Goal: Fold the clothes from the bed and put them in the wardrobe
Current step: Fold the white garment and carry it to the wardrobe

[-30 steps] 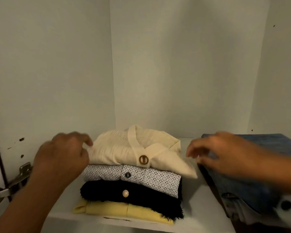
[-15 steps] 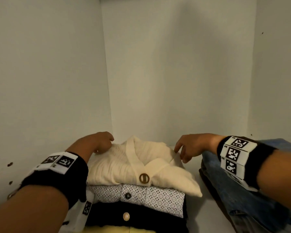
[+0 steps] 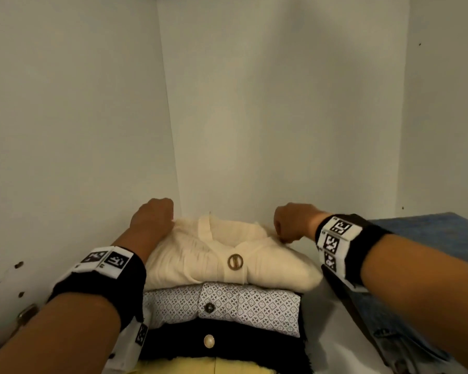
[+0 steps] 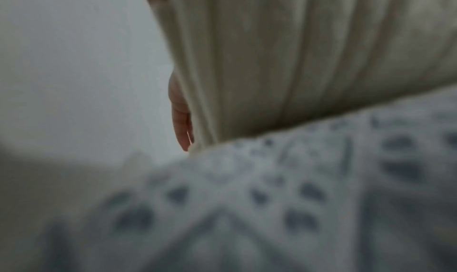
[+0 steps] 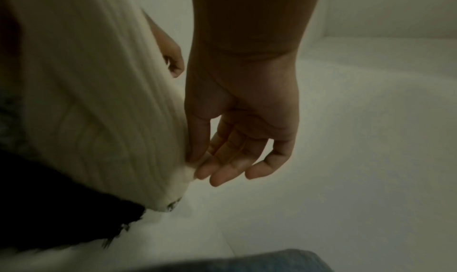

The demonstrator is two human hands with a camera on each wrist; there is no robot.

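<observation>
A folded cream top [image 3: 200, 255] with a round wooden button lies on top of a stack on the wardrobe shelf [image 3: 322, 336]. Under it are a patterned white shirt [image 3: 227, 303], a black garment [image 3: 227, 346] and a yellow one [image 3: 200, 367]. My left hand [image 3: 164, 222] curls over the cream top's back left corner; one finger [image 4: 181, 120] shows behind the fabric edge in the left wrist view. My right hand [image 3: 284, 238] pinches the back right edge of the cream top [image 5: 99, 120] between thumb and forefinger [image 5: 197, 165].
Folded blue jeans [image 3: 430, 238] lie on the shelf right of the stack, close under my right forearm. White wardrobe walls [image 3: 281, 130] close in at the back and on both sides. A metal hinge [image 3: 25, 315] sits low on the left wall.
Both hands have reached further back along the cream top and now hold its rear corners. The view has moved closer to the stack.
</observation>
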